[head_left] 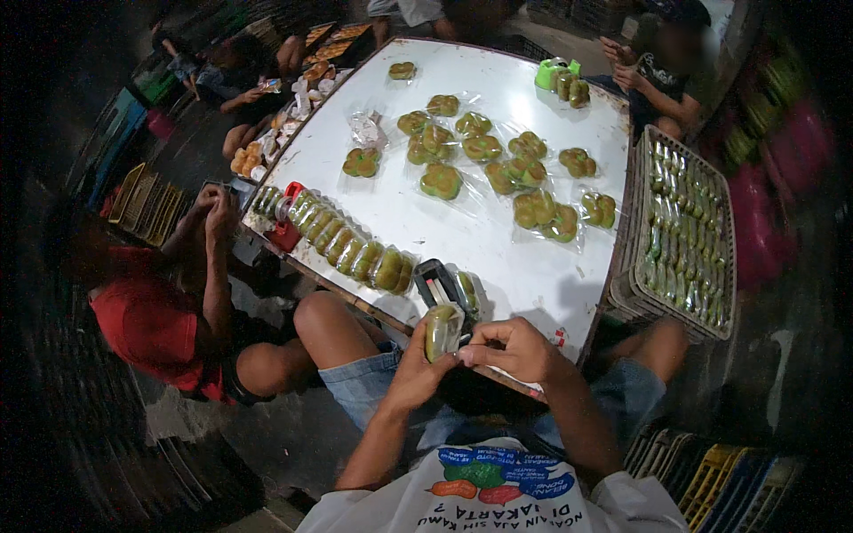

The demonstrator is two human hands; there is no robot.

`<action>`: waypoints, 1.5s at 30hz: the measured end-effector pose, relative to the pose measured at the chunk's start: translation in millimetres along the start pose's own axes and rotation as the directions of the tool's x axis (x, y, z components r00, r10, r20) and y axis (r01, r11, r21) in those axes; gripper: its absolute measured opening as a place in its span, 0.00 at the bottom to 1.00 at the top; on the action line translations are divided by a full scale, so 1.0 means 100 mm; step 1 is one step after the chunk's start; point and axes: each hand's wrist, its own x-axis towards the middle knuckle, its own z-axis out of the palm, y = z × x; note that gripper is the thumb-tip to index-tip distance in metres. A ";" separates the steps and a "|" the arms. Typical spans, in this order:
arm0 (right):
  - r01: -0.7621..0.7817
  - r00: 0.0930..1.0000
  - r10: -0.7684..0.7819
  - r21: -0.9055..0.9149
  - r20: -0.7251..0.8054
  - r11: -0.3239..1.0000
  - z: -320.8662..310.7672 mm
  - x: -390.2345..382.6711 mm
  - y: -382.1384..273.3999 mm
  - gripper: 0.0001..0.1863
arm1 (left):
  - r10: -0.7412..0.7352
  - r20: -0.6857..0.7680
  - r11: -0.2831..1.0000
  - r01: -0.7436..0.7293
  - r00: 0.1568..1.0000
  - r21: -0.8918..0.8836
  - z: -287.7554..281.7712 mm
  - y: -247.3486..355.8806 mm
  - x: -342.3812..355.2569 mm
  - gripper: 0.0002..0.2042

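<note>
My left hand (416, 366) is wrapped round a green-brown bread bun (441, 332) in a clear plastic bag, held up at the table's near edge. The fingertips of my right hand (520, 349) pinch together at the loose end of that bag. Just beyond my hands a black tape dispenser (434, 282) stands on the table, and another bagged bun (468, 293) lies against its right side. From the dispenser a row of bagged buns (348, 250) runs off to the left along the table edge.
Several bagged buns (440, 180) lie spread over the white table (355, 107). A stacked crate (684, 235) full of bagged buns stands at the right. A red tape dispenser (284, 233) and a green one (555, 73) sit at the table's edges. A person in red (160, 324) sits close at left.
</note>
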 end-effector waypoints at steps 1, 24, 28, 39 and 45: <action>-0.079 0.997 0.079 -0.081 -0.002 0.994 -0.03 0.06 0.01 0.19 | 0.027 0.027 1.000 -0.026 0.999 -0.009 0.06 -0.02 0.00 0.37; 0.261 0.806 -0.098 0.203 -0.583 0.944 -0.10 -0.26 0.55 0.39 | -0.127 0.022 0.968 0.129 0.992 -0.216 0.18 0.01 -0.02 0.37; 0.229 0.937 -0.332 -0.524 -0.111 0.820 -0.24 -0.02 0.39 0.36 | -0.188 0.258 0.888 0.276 0.948 -0.367 0.11 -0.05 -0.02 0.33; -0.009 0.628 -0.371 -0.483 -0.684 0.875 -0.15 0.51 1.52 0.34 | 0.169 -0.199 0.980 -0.143 0.965 0.139 0.23 0.55 0.34 0.32; -0.090 0.787 -0.269 -0.535 -0.555 0.840 -0.03 0.47 1.71 0.36 | 0.521 0.311 0.526 -0.586 0.795 0.617 0.94 0.46 1.71 0.28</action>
